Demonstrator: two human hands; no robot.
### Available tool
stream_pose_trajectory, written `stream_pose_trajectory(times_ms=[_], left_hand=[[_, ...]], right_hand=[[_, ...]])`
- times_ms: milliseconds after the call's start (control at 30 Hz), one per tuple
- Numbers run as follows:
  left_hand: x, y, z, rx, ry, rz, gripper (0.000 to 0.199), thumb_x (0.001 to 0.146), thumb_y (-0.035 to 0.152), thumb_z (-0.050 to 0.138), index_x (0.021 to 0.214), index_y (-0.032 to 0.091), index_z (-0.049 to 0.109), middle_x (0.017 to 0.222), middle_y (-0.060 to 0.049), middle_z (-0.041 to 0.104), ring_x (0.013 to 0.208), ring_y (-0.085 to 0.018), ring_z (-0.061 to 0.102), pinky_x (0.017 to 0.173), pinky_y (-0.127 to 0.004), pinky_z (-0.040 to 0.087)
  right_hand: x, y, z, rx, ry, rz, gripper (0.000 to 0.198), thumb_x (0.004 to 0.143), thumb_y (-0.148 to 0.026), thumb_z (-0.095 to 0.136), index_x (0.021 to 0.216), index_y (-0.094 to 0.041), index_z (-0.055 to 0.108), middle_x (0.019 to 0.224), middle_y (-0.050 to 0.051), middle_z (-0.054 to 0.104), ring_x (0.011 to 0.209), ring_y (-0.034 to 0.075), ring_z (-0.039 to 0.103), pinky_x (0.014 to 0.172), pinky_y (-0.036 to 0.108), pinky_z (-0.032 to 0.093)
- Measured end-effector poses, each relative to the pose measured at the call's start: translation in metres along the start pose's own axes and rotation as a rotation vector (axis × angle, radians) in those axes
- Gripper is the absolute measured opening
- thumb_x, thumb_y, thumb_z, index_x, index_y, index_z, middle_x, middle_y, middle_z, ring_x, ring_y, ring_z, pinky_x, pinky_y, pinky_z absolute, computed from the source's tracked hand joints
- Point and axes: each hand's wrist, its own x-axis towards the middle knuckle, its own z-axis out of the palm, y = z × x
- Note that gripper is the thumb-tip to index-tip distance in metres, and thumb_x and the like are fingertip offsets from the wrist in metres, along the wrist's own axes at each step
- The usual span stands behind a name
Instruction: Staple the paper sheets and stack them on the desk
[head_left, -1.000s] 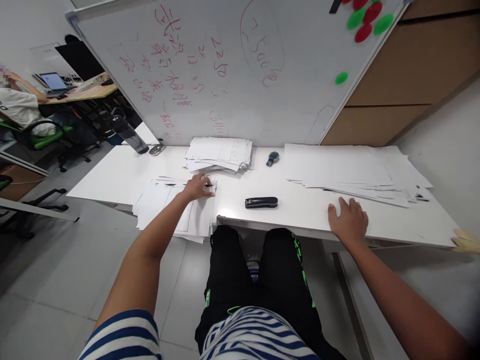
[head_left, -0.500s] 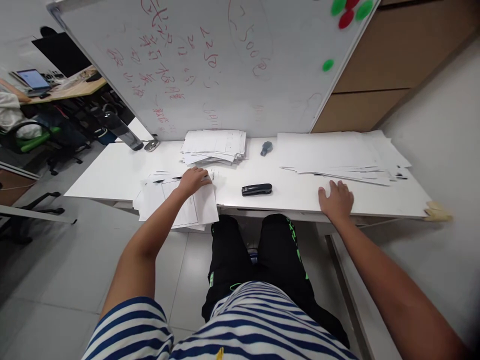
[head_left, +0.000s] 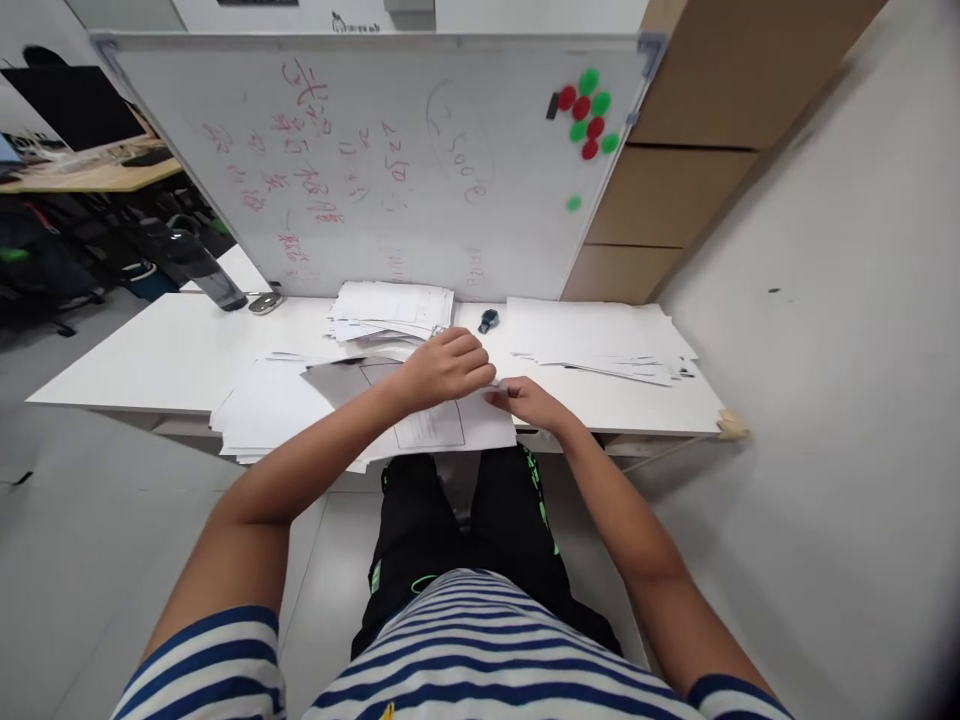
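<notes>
Printed sheets of paper [head_left: 431,428] lie over the desk's front edge, slanting up from the left. My left hand [head_left: 448,368] is closed on their upper right part, its fingertips hidden. At the right edge of the same sheets, my right hand [head_left: 531,402] pinches them between thumb and fingers. Left of them, a loose pile of white papers [head_left: 274,408] overhangs the front edge. Behind my left hand sits another stack of papers [head_left: 394,302]. The black stapler seen earlier is out of sight.
A wide stack of papers [head_left: 592,332] covers the desk's right part. A small dark blue object [head_left: 488,320] stands behind my hands. A dark bottle [head_left: 206,270] and a round silvery item [head_left: 265,302] are at the back left. The whiteboard [head_left: 510,130] rises behind the desk [head_left: 142,350].
My left hand has brought sheets rightward from the left pile. My right hand has left the desk top and now grips their edge. The stapler is no longer visible. The view has shifted.
</notes>
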Motion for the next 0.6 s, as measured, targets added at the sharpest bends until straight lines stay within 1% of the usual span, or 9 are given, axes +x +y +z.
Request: stream_pose_trajectory(times_ms=[100,133,233,300,367,400,500,533,600], left_hand=[[-0.001,0.016,-0.004,0.037,0.057,-0.083,0.008,0.103,0.035,0.054,0.106,0.033,0.061,0.1,0.001,0.07,0.1,-0.018,0.064,0.108,-0.043,0.048],[-0.008,0.02,-0.004,0.049,0.082,-0.178,0.017,0.1,0.043,0.059,0.115,0.035,0.06,0.112,-0.001,0.07,0.113,-0.021,0.063,0.115,-0.048,0.043],[-0.045,0.032,0.001,0.08,0.15,-0.663,0.067,0.086,0.063,0.071,0.141,0.034,0.045,0.147,-0.011,0.053,0.149,-0.036,0.038,0.124,-0.064,0.03],[-0.077,0.039,0.01,0.019,0.161,-1.02,0.084,0.084,0.068,0.07,0.151,0.031,0.034,0.159,-0.015,0.039,0.157,-0.041,0.022,0.124,-0.066,0.029],[-0.104,0.045,0.023,-0.246,0.178,-1.265,0.088,0.086,0.068,0.067,0.154,0.029,0.029,0.161,-0.017,0.037,0.156,-0.039,0.027,0.12,-0.061,0.038],[-0.113,0.048,0.029,-0.444,0.207,-1.34,0.085,0.086,0.069,0.067,0.152,0.026,0.034,0.156,-0.018,0.044,0.151,-0.038,0.037,0.115,-0.058,0.044],[-0.119,0.058,0.045,-1.021,0.225,-1.406,0.073,0.08,0.071,0.071,0.131,0.02,0.057,0.127,-0.015,0.069,0.12,-0.034,0.066,0.095,-0.047,0.057],[-0.116,0.06,0.047,-1.117,0.249,-1.422,0.07,0.078,0.071,0.072,0.123,0.019,0.062,0.118,-0.013,0.073,0.11,-0.032,0.07,0.089,-0.043,0.059],[-0.107,0.06,0.047,-1.165,0.336,-1.468,0.064,0.075,0.07,0.075,0.112,0.018,0.068,0.106,-0.01,0.076,0.095,-0.027,0.072,0.078,-0.037,0.058]], right_hand=[[-0.027,0.009,-0.006,0.04,0.201,-0.037,0.049,0.088,-0.066,0.064,0.097,-0.019,0.076,0.096,0.004,0.075,0.092,0.025,0.066,0.084,0.039,0.053],[-0.037,0.014,-0.007,0.061,0.276,-0.025,0.049,0.088,-0.065,0.066,0.103,-0.019,0.076,0.102,0.005,0.077,0.097,0.027,0.067,0.086,0.039,0.053],[-0.066,0.034,-0.014,0.186,0.484,0.046,0.054,0.085,-0.065,0.072,0.11,-0.018,0.077,0.112,0.009,0.078,0.107,0.03,0.069,0.091,0.042,0.055],[-0.081,0.05,-0.02,0.309,0.595,0.077,0.056,0.079,-0.065,0.078,0.109,-0.018,0.078,0.114,0.01,0.079,0.11,0.031,0.07,0.097,0.044,0.054],[-0.09,0.065,-0.025,0.416,0.665,0.093,0.058,0.072,-0.063,0.085,0.108,-0.018,0.078,0.116,0.01,0.079,0.112,0.03,0.071,0.102,0.045,0.053],[-0.092,0.071,-0.027,0.452,0.682,0.099,0.059,0.069,-0.062,0.088,0.107,-0.018,0.079,0.117,0.01,0.078,0.112,0.03,0.071,0.103,0.044,0.053],[-0.094,0.081,-0.031,0.518,0.691,0.126,0.059,0.064,-0.06,0.091,0.104,-0.019,0.08,0.114,0.009,0.08,0.107,0.028,0.073,0.1,0.043,0.055],[-0.094,0.082,-0.032,0.529,0.696,0.137,0.058,0.063,-0.06,0.092,0.103,-0.019,0.08,0.111,0.009,0.08,0.104,0.027,0.074,0.097,0.042,0.056],[-0.092,0.082,-0.035,0.519,0.724,0.155,0.056,0.061,-0.058,0.093,0.098,-0.018,0.081,0.106,0.009,0.081,0.097,0.026,0.075,0.091,0.041,0.058]])
